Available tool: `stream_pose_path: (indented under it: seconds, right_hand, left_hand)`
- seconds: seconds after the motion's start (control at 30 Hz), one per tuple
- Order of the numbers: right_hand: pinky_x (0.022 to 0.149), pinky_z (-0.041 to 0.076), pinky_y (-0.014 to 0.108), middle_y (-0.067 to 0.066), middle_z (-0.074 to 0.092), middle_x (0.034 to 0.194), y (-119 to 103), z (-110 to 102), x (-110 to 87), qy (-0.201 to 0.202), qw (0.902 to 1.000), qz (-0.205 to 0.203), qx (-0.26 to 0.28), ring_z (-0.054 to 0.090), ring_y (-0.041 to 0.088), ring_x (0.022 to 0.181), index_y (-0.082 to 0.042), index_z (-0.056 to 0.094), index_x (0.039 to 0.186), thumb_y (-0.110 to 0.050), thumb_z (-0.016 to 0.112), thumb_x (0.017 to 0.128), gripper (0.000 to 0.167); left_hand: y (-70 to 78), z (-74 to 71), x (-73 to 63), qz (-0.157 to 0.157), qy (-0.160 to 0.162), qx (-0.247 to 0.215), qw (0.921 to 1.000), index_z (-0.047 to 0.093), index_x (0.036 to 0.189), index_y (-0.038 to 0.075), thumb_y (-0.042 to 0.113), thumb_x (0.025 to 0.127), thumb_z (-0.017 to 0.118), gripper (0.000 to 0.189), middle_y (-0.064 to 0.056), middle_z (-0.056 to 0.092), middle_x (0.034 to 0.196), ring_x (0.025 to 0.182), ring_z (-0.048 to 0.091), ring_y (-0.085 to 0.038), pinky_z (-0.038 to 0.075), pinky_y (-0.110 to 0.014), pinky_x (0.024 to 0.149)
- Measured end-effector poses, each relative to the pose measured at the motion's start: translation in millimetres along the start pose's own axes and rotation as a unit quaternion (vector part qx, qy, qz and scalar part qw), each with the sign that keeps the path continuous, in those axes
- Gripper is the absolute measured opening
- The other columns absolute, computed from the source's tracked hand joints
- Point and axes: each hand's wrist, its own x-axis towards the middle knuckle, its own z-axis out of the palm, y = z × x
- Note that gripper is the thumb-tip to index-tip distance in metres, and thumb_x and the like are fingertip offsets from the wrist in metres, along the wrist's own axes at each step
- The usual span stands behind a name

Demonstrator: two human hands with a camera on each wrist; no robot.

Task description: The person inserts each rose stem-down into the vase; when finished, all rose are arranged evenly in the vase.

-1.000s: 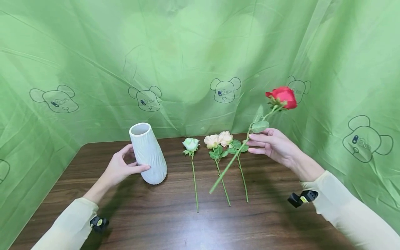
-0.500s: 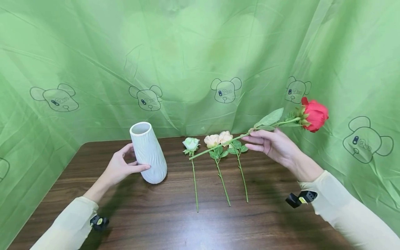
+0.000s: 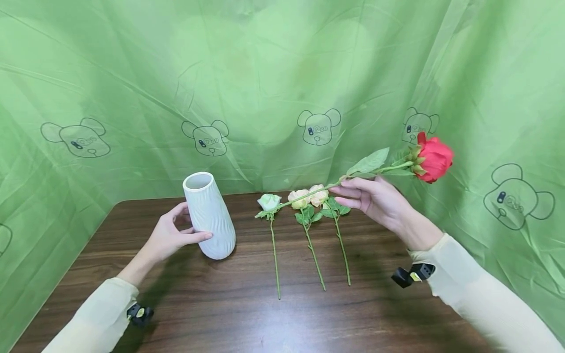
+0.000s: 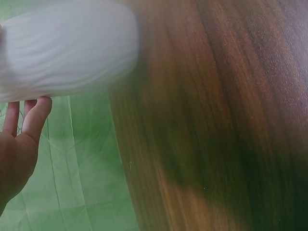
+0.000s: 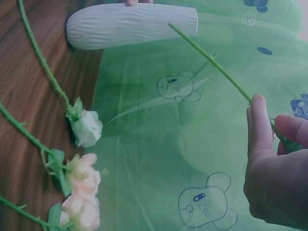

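Observation:
A white ribbed vase (image 3: 211, 220) stands on the table, its mouth facing up; my left hand (image 3: 174, 234) grips its side, thumb across the front and fingers behind. The left wrist view shows the vase (image 4: 72, 48) with fingertips against its wall. Raised over the table, my right hand (image 3: 375, 201) pinches the stem of a red rose (image 3: 434, 159) below its leaves. The bloom points right, and the bare stem end slants down left, overlapping the pale green rose (image 3: 269, 202) in the head view. In the right wrist view the stem (image 5: 211, 60) points toward the vase.
Two peach roses (image 3: 299, 199) lie beside the pale green one, stems toward the near edge of the dark wood table (image 3: 247, 323). A green curtain (image 3: 265, 88) printed with bear heads hangs behind and at both sides.
The red rose has tipped from a steep slant to nearly level, its bloom swinging right and down. Lately my right hand has shifted slightly left with it. Left hand and vase have stayed put.

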Motion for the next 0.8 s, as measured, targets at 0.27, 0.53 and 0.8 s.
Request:
stream_pose_path:
  seconds: [0.27, 0.53, 0.8]
  right_hand:
    - [0.099, 0.054, 0.044, 0.017, 0.074, 0.099, -11.8, 25.5, 17.8, 0.014, 0.9997, -0.008, 0.017, 0.071, 0.03, 0.107, 0.003, 0.075, 0.098, 0.003, 0.056, 0.102, 0.02]
    - [0.096, 0.057, 0.044, 0.016, 0.072, 0.095, -19.8, 50.9, 32.9, 0.003, 0.999, -0.022, 0.039, 0.07, 0.032, 0.107, 0.004, 0.074, 0.093, 0.004, 0.056, 0.101, 0.019]
    - [0.097, 0.057, 0.044, 0.013, 0.068, 0.093, -27.1, 75.2, 50.4, 0.004, 0.9987, -0.033, 0.039, 0.07, 0.032, 0.108, 0.002, 0.072, 0.09, 0.005, 0.056, 0.1, 0.019]
  left_hand:
    - [0.1, -0.9, -0.1, 0.004, 0.0, 0.007, 1.0, 0.056, 0.137, 0.007, 0.012, 0.073, 0.094, 0.075, -0.011, 0.062, 0.119, 0.106, 0.061, -0.021, 0.06, -0.027, 0.09]
    - [3.0, 0.0, -0.7, 0.002, -0.004, 0.001, 1.0, 0.055, 0.137, 0.007, 0.013, 0.073, 0.094, 0.075, -0.011, 0.062, 0.12, 0.106, 0.061, -0.019, 0.06, -0.029, 0.091]
    - [2.1, -0.1, -1.3, 0.003, -0.001, 0.007, 1.0, 0.055, 0.138, 0.007, 0.013, 0.073, 0.094, 0.076, -0.011, 0.062, 0.12, 0.107, 0.06, -0.021, 0.06, -0.029, 0.091]
